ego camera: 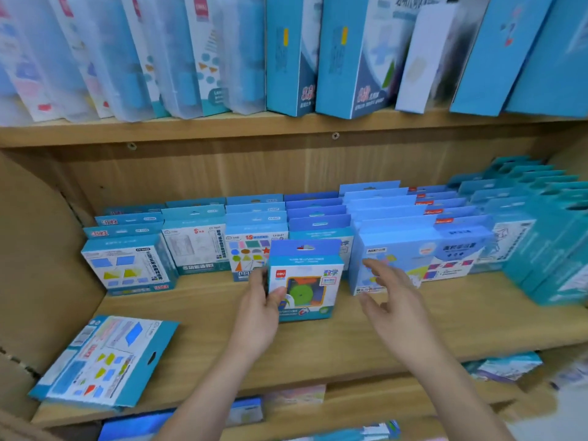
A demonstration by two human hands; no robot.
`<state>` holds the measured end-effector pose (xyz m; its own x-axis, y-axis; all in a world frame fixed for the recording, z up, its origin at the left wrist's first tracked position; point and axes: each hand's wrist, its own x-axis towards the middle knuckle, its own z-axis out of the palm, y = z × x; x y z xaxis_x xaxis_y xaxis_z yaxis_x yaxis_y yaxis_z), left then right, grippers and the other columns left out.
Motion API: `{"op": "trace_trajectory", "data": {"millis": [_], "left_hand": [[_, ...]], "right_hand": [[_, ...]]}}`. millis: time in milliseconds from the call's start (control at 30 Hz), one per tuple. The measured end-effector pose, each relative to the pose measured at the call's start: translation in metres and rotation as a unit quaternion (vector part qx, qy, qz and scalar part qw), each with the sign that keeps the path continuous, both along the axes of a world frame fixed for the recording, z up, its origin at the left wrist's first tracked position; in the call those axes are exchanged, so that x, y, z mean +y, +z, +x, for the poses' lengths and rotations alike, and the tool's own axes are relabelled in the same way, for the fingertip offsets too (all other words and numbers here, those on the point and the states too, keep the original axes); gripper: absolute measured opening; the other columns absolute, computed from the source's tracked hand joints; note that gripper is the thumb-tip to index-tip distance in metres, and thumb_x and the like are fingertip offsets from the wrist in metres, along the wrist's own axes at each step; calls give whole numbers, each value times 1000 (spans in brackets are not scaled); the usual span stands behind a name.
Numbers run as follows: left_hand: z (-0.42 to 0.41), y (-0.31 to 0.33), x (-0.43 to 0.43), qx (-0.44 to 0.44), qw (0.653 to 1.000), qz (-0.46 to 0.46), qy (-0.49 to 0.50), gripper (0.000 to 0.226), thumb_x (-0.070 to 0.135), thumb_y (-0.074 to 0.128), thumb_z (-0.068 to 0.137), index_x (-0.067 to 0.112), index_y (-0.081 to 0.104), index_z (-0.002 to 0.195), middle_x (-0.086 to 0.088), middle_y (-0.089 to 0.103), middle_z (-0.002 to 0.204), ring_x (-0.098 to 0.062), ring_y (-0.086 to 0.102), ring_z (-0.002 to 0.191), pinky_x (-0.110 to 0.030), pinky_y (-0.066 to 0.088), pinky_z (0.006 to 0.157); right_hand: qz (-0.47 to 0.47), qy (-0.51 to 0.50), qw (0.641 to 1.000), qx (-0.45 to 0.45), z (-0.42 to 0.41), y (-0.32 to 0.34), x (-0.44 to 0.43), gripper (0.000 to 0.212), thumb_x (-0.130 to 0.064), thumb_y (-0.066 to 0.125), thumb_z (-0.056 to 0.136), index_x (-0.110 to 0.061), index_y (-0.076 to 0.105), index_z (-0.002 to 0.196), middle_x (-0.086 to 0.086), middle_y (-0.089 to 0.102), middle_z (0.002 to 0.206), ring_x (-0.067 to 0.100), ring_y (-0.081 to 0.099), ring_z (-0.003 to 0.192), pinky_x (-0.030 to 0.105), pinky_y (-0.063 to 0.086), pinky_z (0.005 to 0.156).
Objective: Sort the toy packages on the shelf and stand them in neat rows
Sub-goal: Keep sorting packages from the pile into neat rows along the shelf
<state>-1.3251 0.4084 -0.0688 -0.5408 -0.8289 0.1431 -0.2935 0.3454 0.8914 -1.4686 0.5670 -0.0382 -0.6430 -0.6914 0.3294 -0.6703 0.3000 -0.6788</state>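
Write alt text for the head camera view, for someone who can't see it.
A person's left hand grips a small toy package upright on a wooden shelf, in front of rows of standing blue packages; the right hand is open beside it. A loose package lies flat at the front left.

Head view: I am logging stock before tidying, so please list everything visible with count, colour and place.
shelf: one, light wood, fills the view
tall boxes: many, blue and white, leaning on the upper level
standing packages: several rows, blue, back of the middle level
small package: one, blue with a green disc, upright in front of the rows
flat package: one, blue and white, lying at the front left of the middle level
lower packages: a few, blurred, level below
left hand: holds the small package's left edge
right hand: open, right of the small package
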Motion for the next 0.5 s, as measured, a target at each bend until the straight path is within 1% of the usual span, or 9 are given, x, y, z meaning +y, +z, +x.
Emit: {"op": "trace_trajectory", "data": {"millis": [67, 133, 167, 200, 267, 300, 333, 400, 500], "left_hand": [[-21, 0, 0, -14, 1000, -13, 19, 32, 12, 54, 95, 12, 43, 125, 1, 64, 117, -20, 62, 107, -38, 51, 87], [-38, -4, 1, -19, 998, -31, 48, 34, 11, 54, 94, 11, 42, 126, -6, 66, 116, -27, 62, 105, -44, 52, 83], [-45, -6, 3, -22, 997, -41, 61, 34, 10, 53, 94, 10, 40, 126, -8, 67, 114, -30, 63, 103, -44, 52, 80], [-51, -8, 6, -29, 996, -50, 73, 35, 10, 51, 95, 10, 39, 128, -10, 67, 111, -31, 64, 101, -41, 52, 76], [-62, -11, 14, -48, 992, -69, 92, 36, 12, 48, 97, 10, 37, 131, -11, 68, 107, -33, 64, 94, -34, 47, 65], [-67, -12, 16, -60, 990, -79, 102, 37, 14, 46, 97, 10, 36, 132, -11, 68, 104, -34, 64, 92, -33, 44, 62], [-71, -13, 17, -72, 987, -89, 113, 37, 16, 45, 98, 10, 36, 133, -12, 68, 102, -35, 64, 90, -34, 43, 60], [-76, -13, 18, -103, 980, -105, 133, 34, 19, 44, 99, 8, 40, 130, -13, 68, 98, -36, 63, 87, -33, 38, 59], [-77, -9, 17, -134, 973, -100, 159, 24, 21, 46, 99, 7, 51, 118, -12, 69, 96, -35, 63, 90, -30, 33, 60]], "right_hand": [[12, -6, 999, 42, -17, -1, 4, 56, -19, 60, 89, -30, 39, 139, -6, 45, 128, 11, 48, 115, 24, 42, 87], [18, -4, 997, 75, -30, -2, 7, 62, -18, 60, 88, -30, 33, 142, -3, 43, 126, 13, 49, 112, 21, 39, 83], [21, 1, 996, 88, -34, -2, 8, 65, -17, 61, 87, -29, 31, 143, -2, 43, 125, 15, 50, 111, 23, 41, 82], [25, 4, 995, 98, -39, -2, 9, 68, -16, 61, 86, -29, 29, 144, -1, 43, 124, 15, 50, 110, 26, 43, 82], [32, 7, 993, 113, -47, -3, 9, 72, -16, 60, 85, -28, 24, 147, 0, 43, 122, 12, 49, 107, 29, 46, 81], [36, 7, 992, 120, -51, -3, 9, 73, -16, 60, 85, -27, 23, 148, 0, 43, 121, 11, 49, 106, 29, 47, 80], [45, 8, 991, 128, -55, -4, 8, 74, -17, 61, 85, -25, 23, 148, 1, 44, 119, 12, 49, 106, 30, 48, 80], [67, 13, 988, 138, -62, -5, 7, 74, -18, 62, 84, -21, 25, 148, 4, 45, 118, 20, 49, 107, 34, 50, 80], [92, 19, 985, 146, -66, -6, 6, 74, -19, 61, 83, -18, 26, 148, 6, 46, 118, 26, 48, 108, 39, 51, 80]]}}
